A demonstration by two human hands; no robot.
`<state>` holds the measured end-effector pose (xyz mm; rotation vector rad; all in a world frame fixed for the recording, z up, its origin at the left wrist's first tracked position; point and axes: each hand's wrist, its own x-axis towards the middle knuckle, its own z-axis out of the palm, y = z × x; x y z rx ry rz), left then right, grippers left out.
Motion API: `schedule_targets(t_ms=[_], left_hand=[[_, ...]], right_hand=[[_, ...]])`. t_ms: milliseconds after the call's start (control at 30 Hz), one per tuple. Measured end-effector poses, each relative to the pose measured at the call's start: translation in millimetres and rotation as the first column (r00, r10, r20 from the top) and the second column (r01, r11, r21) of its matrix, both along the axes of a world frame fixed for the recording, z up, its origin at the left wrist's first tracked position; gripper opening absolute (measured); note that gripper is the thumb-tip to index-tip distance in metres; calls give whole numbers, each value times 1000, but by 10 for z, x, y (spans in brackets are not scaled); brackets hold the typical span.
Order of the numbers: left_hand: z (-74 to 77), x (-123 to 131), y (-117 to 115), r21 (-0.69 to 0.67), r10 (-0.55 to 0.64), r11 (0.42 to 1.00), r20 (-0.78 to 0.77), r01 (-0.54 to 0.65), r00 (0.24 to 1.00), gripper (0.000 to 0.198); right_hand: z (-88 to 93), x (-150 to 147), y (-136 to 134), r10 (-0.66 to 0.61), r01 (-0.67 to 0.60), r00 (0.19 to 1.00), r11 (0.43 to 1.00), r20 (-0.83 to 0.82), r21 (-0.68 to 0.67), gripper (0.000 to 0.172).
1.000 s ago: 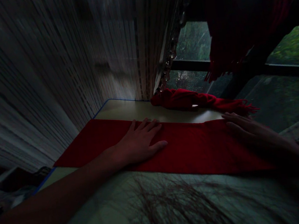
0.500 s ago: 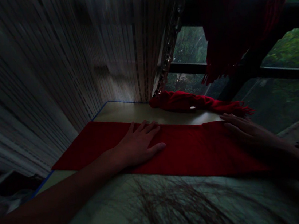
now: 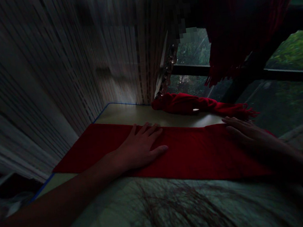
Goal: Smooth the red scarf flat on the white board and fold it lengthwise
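Note:
A long folded red cloth [image 3: 192,152], probably a scarf, lies flat across a pale table [image 3: 97,210] with a blue edge. My left hand [image 3: 141,146] rests palm down near the cloth's middle, fingers spread and reaching its far edge. Toward the cloth's right end lies my right hand [image 3: 246,132], its fingers stretched out along the far edge. Part of the right end is hidden under that hand and forearm. Behind the cloth, a bunched red scarf [image 3: 194,102] with a fringed end lies along the table's far side.
A striped string curtain [image 3: 77,56] hangs at the left and back. Dark red fringed fabric [image 3: 231,24] hangs at the upper right before a window [image 3: 296,51] with dark bars. Strands of hair [image 3: 176,214] cross the near view. The room is dim.
My right hand has shifted very slightly to the left along the cloth. My left hand stays in place, and the red cloth looks nearly unchanged.

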<state>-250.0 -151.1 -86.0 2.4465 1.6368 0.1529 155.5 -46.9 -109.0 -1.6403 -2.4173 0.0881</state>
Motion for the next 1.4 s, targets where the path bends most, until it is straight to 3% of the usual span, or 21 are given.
schedule_targets(t_ms=[667,900,1033,1133,1233,1400], left_hand=[[-75,-64,33,20,5,1000,27,-6,1000,85],[12,-22,-5,-4,11,1000,12,-11,1000,86],[72,6,-23,0,37,999,5,-37,999,86],[67,12,-25,-17,35,999,11,-35,999,88],[40,11,-28,-41,26,999,12,-25,1000,89],[9,16,-37,-1,17,1000,30,-17,999,87]], right_hand=[[-80,2,64,57,-57,998,998,-1,-7,64],[-34,-12,3,39,-39,999,999,-33,-6,62],[45,-71,-66,60,-57,997,996,-39,61,63],[142,-295,-173,144,-137,988,983,-55,120,62],[210,-741,-349,326,-321,943,944,-61,76,60],[86,-1564,-592,461,-467,882,883,-96,-52,65]])
